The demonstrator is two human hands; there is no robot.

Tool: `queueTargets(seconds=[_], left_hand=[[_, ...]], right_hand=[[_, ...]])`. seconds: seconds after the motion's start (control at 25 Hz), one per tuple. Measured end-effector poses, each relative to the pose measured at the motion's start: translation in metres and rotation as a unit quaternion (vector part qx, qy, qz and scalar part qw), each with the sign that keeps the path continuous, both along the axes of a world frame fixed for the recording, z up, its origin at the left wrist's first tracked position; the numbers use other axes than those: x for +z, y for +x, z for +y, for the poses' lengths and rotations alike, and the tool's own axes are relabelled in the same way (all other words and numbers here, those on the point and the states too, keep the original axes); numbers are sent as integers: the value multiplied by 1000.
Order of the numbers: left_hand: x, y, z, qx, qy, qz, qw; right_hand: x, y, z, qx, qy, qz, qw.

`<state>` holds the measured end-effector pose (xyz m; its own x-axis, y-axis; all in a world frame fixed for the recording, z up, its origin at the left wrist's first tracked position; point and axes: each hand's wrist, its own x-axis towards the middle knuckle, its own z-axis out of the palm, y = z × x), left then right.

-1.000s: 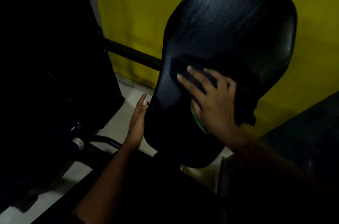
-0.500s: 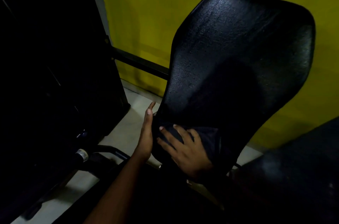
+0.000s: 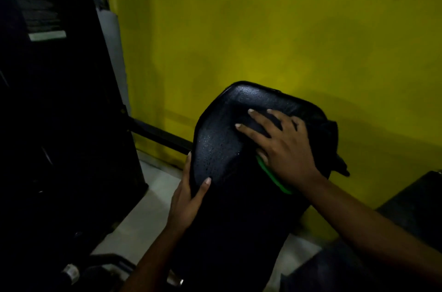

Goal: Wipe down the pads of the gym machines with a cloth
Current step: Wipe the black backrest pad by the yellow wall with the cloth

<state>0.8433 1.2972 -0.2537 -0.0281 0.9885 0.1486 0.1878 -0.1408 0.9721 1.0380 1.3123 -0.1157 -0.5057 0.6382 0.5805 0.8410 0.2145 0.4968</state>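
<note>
A black padded backrest [image 3: 215, 145] of a gym machine stands tilted in front of a yellow wall. My right hand [image 3: 282, 148] lies flat with fingers spread, pressing a dark cloth [image 3: 327, 138] with a green edge against the pad's upper part. The cloth hangs over the pad's right edge. My left hand [image 3: 189, 203] grips the pad's left edge, thumb on the front face. Small droplets glisten on the pad's upper left surface.
The yellow wall [image 3: 263, 40] is close behind the pad. A tall dark machine housing [image 3: 59, 124] fills the left side, with a black frame bar [image 3: 157, 135] running to the pad. Another dark pad [image 3: 411, 205] sits at the right. Pale floor [image 3: 134, 222] shows below.
My right hand with the cloth has swept from the pad's bottom up to its top. My left hand has moved from resting beside the edge to gripping it. The view has shifted upward.
</note>
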Motion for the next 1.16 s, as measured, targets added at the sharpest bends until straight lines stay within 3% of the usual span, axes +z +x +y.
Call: queueTargets(seconds=[0.16,0.36,0.68,0.88,1.04,1.16], left_hand=[[-15,-1,7,18,26,26,999],[-11,-3,5,-6,31,15,999],[-12,-5,8,-12,6,38,999],[-12,-3,6,-2,17,32,999],[-11,-3,5,-6,25,27,999],[-11,-6,3,-14,13,14,1000]], right_hand=[[-58,0,-34,-81,19,118,989],[-131,-16,-80,0,-33,22,999],[14,-5,24,-95,82,165,978],[-22,-58,33,-23,18,25,999],[-70,-57,-6,70,-56,-44,995],[-44,-30,-16,79,-64,-71,992]])
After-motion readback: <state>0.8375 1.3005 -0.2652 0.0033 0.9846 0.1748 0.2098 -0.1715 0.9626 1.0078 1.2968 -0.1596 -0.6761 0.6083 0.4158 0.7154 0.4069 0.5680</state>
